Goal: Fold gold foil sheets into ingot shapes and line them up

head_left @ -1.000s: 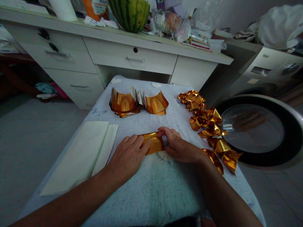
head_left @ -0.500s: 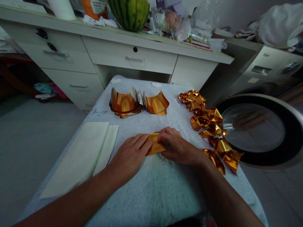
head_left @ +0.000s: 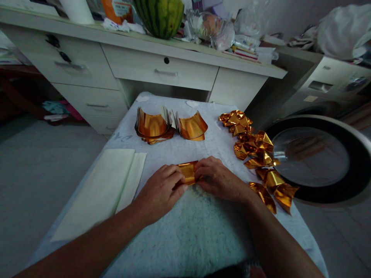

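A small piece of shiny gold foil paper [head_left: 188, 173] is held between my two hands, low over the cloth-covered table. My left hand [head_left: 165, 187] pinches its left end, thumb below and fingers on top. At the right end, my right hand [head_left: 213, 177] grips it with curled fingers; that end is partly hidden. Beyond my hands stand two curved stacks of gold foil sheets, a left stack [head_left: 152, 125] and a right stack [head_left: 191, 126]. Several folded gold foil pieces [head_left: 253, 144] lie in a row along the table's right side.
Folded pale paper sheets [head_left: 95, 189] lie on the table's left side. Behind the table is a white drawer cabinet [head_left: 185, 75] with a watermelon [head_left: 159, 17] and clutter on top. To the right, an open round washing machine door [head_left: 315, 158] reaches close to the table edge.
My left hand has gone from lying flat on the foil paper to pinching its end. The foil has tilted and shows a brighter face. My right hand keeps its hold, fingers slightly shifted.
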